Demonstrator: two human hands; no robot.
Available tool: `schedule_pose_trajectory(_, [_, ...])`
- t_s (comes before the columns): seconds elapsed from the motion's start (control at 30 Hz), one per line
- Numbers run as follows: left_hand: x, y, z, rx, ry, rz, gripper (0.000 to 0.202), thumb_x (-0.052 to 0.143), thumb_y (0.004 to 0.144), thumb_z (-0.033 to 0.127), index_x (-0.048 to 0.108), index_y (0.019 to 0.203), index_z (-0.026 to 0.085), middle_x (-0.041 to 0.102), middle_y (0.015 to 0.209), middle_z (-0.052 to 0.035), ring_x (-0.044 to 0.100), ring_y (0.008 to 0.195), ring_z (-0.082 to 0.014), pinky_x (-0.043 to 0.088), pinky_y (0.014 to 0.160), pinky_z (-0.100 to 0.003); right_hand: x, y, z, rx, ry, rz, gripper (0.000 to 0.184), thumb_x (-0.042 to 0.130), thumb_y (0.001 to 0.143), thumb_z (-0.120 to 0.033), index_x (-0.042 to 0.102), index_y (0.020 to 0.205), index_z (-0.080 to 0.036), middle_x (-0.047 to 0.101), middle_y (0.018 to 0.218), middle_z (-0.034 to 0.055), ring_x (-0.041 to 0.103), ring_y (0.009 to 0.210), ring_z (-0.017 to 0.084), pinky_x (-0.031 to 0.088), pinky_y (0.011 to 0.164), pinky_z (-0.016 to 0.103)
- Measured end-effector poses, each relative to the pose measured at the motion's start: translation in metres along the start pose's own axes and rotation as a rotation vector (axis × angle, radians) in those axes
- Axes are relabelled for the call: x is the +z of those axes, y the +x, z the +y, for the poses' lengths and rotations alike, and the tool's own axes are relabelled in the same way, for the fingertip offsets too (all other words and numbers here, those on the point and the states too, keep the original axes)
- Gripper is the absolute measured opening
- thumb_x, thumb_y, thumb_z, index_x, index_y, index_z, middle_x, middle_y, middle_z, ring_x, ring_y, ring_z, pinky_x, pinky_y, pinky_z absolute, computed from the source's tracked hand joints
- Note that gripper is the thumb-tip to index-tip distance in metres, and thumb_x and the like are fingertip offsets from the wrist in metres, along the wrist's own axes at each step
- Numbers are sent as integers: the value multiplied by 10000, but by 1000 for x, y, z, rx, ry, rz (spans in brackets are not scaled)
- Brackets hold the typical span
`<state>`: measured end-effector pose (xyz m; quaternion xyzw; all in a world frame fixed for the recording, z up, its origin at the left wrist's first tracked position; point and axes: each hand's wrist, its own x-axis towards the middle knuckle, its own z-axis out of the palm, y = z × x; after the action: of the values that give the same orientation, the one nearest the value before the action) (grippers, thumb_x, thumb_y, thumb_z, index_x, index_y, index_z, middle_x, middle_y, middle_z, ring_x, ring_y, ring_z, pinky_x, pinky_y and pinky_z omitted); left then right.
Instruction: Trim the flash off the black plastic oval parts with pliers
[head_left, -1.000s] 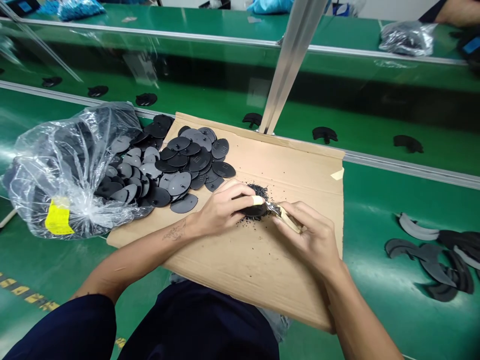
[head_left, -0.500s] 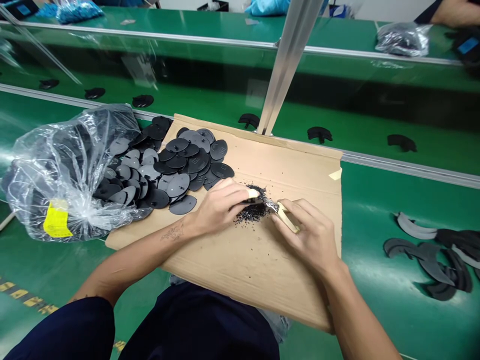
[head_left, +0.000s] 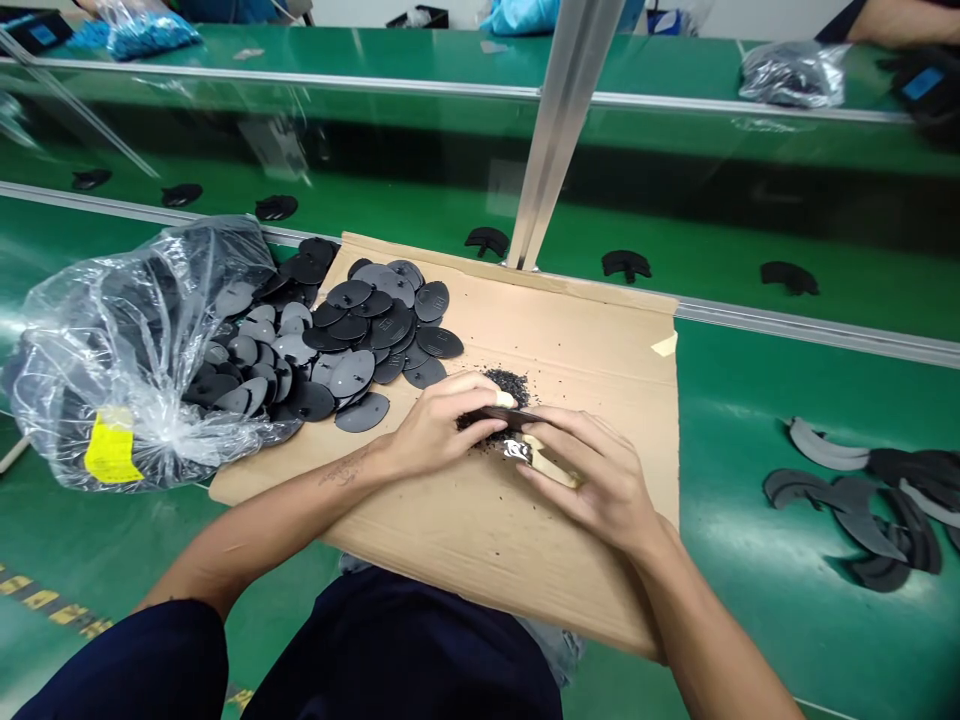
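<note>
Between thumb and fingers, my left hand [head_left: 439,425] grips one end of a thin black plastic disc [head_left: 517,414], which I see nearly edge-on. My right hand [head_left: 600,470] is closed round yellow-handled cutting pliers [head_left: 551,462], and its fingertips touch the disc's right end. The pliers' metal head [head_left: 517,449] points left, just below the disc. A heap of small black plastic clippings [head_left: 508,382] lies behind and beneath the hands on the cardboard sheet [head_left: 450,540]. Left of the hands is a pile of black oval discs [head_left: 390,325].
A clear plastic bag [head_left: 142,330] with a yellow label spills more discs at the left. Curved black parts [head_left: 862,510] lie on the green table at the right. A metal post [head_left: 559,130] rises behind the cardboard. Across the partition, a person's arm [head_left: 900,20] shows.
The pliers' head has swung down from the disc's right end to below it. My right fingers have come onto the disc, which now shows more between both hands.
</note>
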<state>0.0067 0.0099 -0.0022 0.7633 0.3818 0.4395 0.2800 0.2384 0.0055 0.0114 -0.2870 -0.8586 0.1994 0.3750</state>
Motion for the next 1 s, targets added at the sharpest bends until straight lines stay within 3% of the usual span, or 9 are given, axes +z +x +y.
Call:
schedule_pose_trajectory(0.13, [-2,2,-3,42,34,-12,137,630,949,165,716,1057,163,722,985,-90,685,921,-175,566,814,-309,-6,2,-5,56,139,58,351,745,860,-226,684,1206,-235,714,1174,124,715,1024,248,623,826,404])
schedule_pose_trajectory(0.27, [-3,4,-3,40,-9,13,132,642,934,146,711,1045,160,732,999,-97,692,967,-189,570,855,-331,-11,3,-1,152,20,176,328,736,862,-211,692,1184,-252,727,1049,98,711,927,244,611,780,405])
schedule_pose_trajectory(0.37, [-3,3,1,46,-56,-10,141,629,933,136,704,1050,159,738,1026,-104,694,1001,-195,575,883,-346,-12,2,7,154,-96,114,300,715,879,-212,689,1175,-251,730,1022,89,707,900,235,597,754,394])
schedule_pose_trajectory(0.5, [-3,3,3,61,-107,-23,156,613,935,121,696,1062,157,740,1021,-98,700,994,-181,580,877,-326,-12,1,13,102,-89,19,264,681,898,-225,682,1162,-222,726,1028,103,702,890,226,584,726,369])
schedule_pose_trajectory(0.73, [-2,3,4,67,-136,-15,171,624,915,89,696,1053,159,745,1020,-93,705,992,-177,579,885,-319,-11,1,13,24,-109,32,289,686,890,-208,660,1178,-215,725,1015,100,693,866,215,565,705,346])
schedule_pose_trajectory(1.0, [-1,1,3,88,-112,4,215,611,900,50,701,1064,157,751,1013,-90,710,982,-171,588,880,-311,-14,1,13,-29,-308,-11,217,644,943,-231,655,1157,-199,745,946,78,675,787,180,521,676,303])
